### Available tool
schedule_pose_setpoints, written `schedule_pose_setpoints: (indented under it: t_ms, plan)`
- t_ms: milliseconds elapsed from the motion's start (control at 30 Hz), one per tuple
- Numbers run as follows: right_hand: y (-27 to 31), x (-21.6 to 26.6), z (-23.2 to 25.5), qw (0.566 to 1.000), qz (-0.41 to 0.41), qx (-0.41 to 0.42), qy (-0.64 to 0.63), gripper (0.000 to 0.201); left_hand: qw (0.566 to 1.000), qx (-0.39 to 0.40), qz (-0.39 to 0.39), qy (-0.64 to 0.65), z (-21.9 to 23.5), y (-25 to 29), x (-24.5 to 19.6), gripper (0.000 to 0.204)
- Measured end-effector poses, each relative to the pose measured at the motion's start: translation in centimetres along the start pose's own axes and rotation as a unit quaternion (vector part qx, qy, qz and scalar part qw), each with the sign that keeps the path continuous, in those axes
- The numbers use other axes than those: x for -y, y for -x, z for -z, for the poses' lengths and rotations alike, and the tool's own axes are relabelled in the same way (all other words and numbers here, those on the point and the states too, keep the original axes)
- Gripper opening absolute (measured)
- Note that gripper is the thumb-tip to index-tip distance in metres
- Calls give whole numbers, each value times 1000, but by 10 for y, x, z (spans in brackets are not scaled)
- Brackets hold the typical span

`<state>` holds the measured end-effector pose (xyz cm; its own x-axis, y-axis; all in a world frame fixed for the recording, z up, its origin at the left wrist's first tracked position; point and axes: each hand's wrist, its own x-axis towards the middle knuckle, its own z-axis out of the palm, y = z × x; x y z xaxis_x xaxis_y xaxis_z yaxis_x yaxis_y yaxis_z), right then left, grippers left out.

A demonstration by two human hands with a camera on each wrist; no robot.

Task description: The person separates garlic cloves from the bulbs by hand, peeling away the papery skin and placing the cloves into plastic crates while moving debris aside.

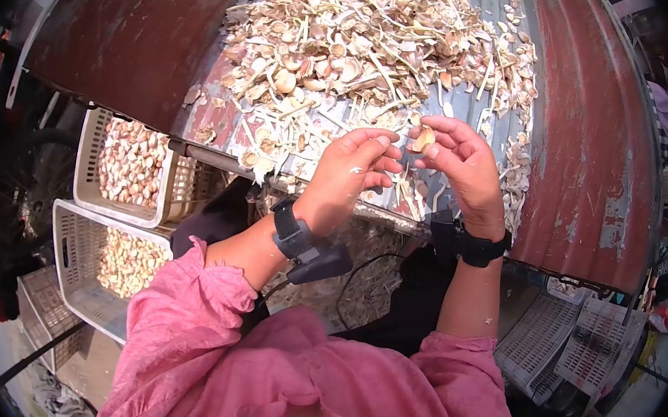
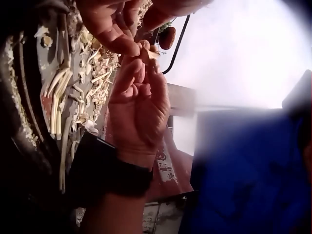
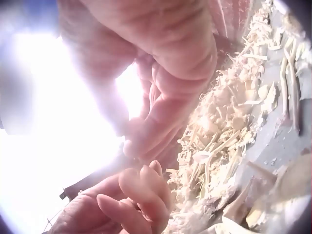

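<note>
My right hand (image 1: 470, 170) pinches a pale tan garlic clove (image 1: 424, 140) between thumb and fingertips, above the near part of the heap. To its left, my left hand (image 1: 348, 168) is held close, fingers loosely bent, with nothing visible in them and a small gap to the clove in the head view. In the left wrist view the clove (image 2: 151, 54) shows at the right hand's fingertips, near the left fingers (image 2: 127, 46). The right wrist view has the fingertips of both hands close together, the clove hidden. Garlic skins and stalks (image 1: 368, 41) lie heaped beyond.
The heap lies on a corrugated metal sheet (image 1: 580, 153) with worn red paint. At lower left stand a crate of unpeeled cloves (image 1: 88, 158) and a crate of peeled ones (image 1: 72, 262). Plastic crates (image 1: 536, 336) sit at right. Black bands (image 1: 483, 249) circle both wrists.
</note>
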<state>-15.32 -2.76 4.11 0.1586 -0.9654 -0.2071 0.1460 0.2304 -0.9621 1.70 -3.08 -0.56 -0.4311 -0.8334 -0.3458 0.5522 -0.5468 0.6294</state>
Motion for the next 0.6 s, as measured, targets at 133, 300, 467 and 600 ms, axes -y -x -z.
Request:
schedule_pose_setpoints:
  t_ms: [133, 300, 467, 600]
  plan:
    - [7, -3, -7, 999, 52, 8, 9, 30, 997, 71, 12, 17, -11, 5, -4, 26]
    - [13, -6, -19, 984, 137, -53, 103, 27, 996, 76, -28, 25, -20, 7, -4, 29]
    - [9, -13, -30, 842, 332, -100, 413, 19, 994, 72, -13, 85, -16, 4, 3, 27]
    - [1, -10, 2, 961, 129, -140, 202, 20, 975, 80, 41, 202, 0, -5, 10, 20]
